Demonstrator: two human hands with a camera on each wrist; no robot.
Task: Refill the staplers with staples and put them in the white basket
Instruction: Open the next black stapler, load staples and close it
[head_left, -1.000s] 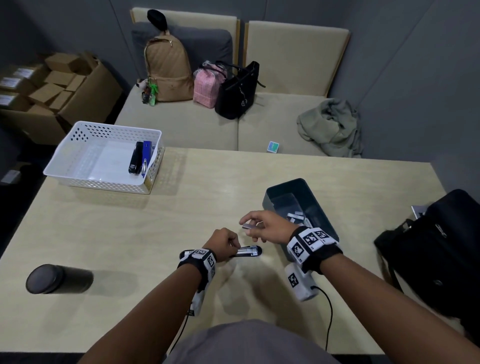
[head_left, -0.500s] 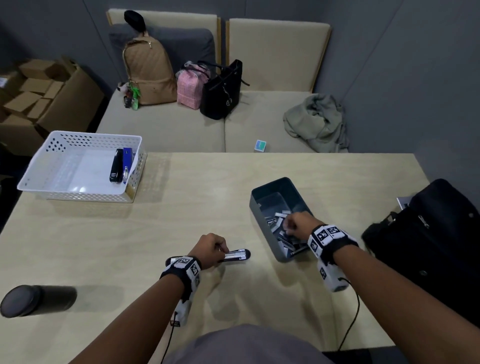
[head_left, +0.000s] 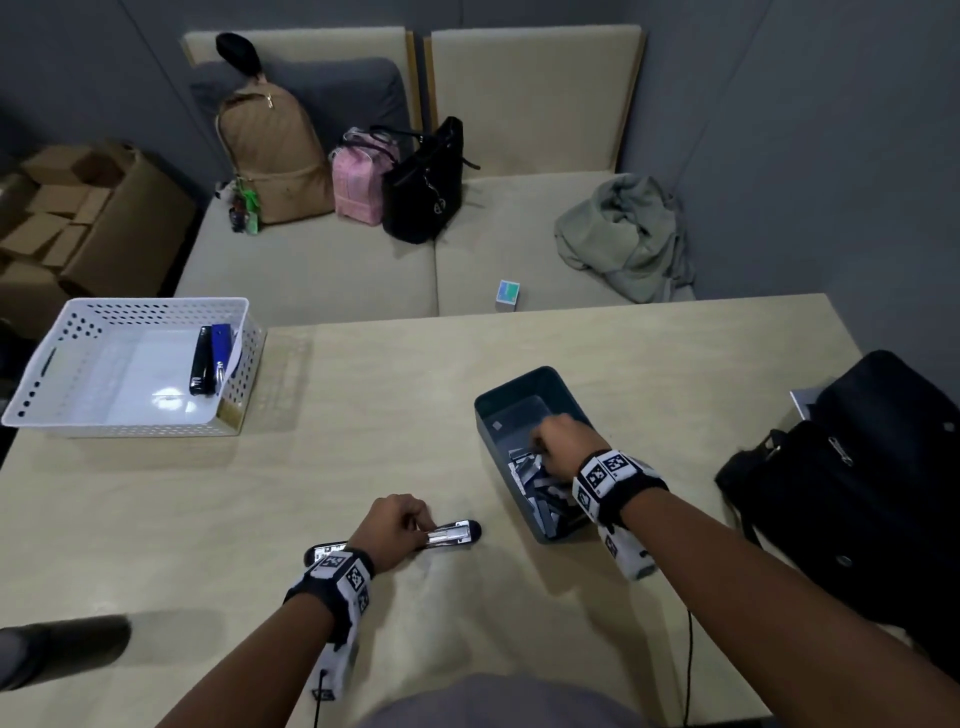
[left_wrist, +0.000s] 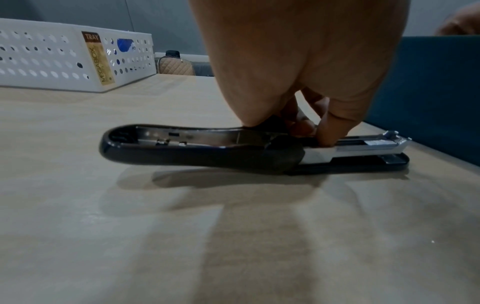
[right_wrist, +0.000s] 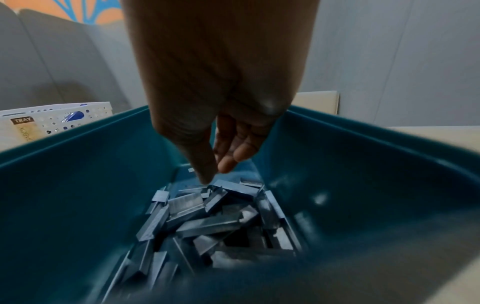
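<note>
An opened black stapler (head_left: 451, 535) lies on the table with its metal staple channel facing up. My left hand (head_left: 418, 526) grips it at the hinge, fingers curled onto the channel (left_wrist: 324, 135); the lid (left_wrist: 166, 144) lies flat to the left. My right hand (head_left: 543, 441) reaches into the teal bin (head_left: 488, 410). There its relaxed fingers (right_wrist: 228, 162) hover over a heap of staple strips (right_wrist: 207, 224), the thumb tip touching one, nothing held. The white basket (head_left: 47, 364) at the far left holds a black stapler (head_left: 201, 364) and a blue stapler (head_left: 221, 345).
A black bag (head_left: 857, 493) sits at the table's right edge. A dark cylinder (head_left: 57, 649) lies at the near left. Behind the table is a sofa (head_left: 322, 270) with bags and a grey garment; cardboard boxes (head_left: 78, 218) stand to the left.
My right hand has left the stapler and gone right into the teal bin, then reached further in over the staples. The left hand has stayed on the stapler.
</note>
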